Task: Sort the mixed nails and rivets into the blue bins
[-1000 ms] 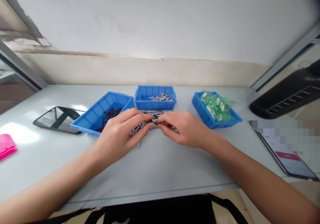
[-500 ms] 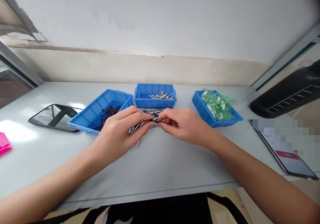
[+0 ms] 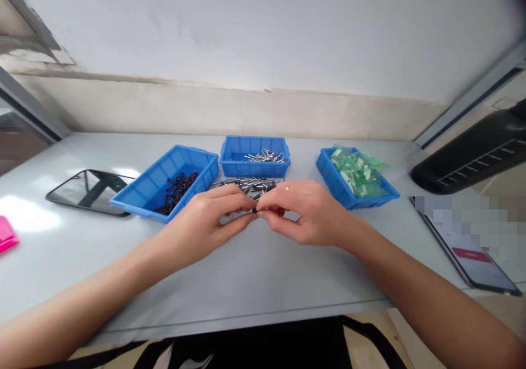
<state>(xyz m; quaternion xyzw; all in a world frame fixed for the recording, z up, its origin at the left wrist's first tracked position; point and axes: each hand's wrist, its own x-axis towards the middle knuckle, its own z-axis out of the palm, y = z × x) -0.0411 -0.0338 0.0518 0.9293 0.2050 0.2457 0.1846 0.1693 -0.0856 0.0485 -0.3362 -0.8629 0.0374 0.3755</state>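
In front of the pile, my left hand (image 3: 209,218) and my right hand (image 3: 306,213) meet with thumbs and fingers pinched. Between their fingertips shows a small black piece (image 3: 255,210), mostly covered, so its full shape is hidden. Just beyond the fingers lies a loose pile of thin metal pins (image 3: 249,183), silver with some dark parts. Behind that pile a blue bin (image 3: 255,169) holds silver pins (image 3: 267,157). Left of it, a larger blue bin (image 3: 142,191) contains black screw-like pieces (image 3: 178,191).
On the right stands a blue bin (image 3: 359,200) of green plastic packets (image 3: 357,171). Farther right are a black bottle (image 3: 464,152) and a phone (image 3: 472,254). A dark-rimmed glass panel (image 3: 90,193) lies at left, near a pink object (image 3: 6,233). A wall (image 3: 263,111) closes the back.
Both hands have come slightly back from the pile, toward me, still together. More of the pile and of the black pieces in the left bin shows.
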